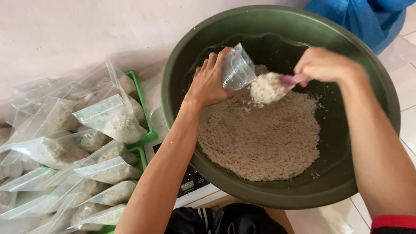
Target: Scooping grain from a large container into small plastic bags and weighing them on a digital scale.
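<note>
A large dark green basin (216, 30) holds a heap of pale rice grains (260, 138). My left hand (208, 80) grips a small clear plastic bag (237, 68), held open and tilted over the rice. My right hand (323, 65) holds a pink scoop (289, 79) heaped with rice (266, 87), its load right at the bag's mouth. Both hands are inside the basin above the grain.
Several filled clear bags of rice (112, 121) lie piled on a green tray (145, 138) at the left. A white digital scale (190, 182) sits partly under the basin. A blue bag (368, 17) is at the top right, near a white tiled floor (407, 121).
</note>
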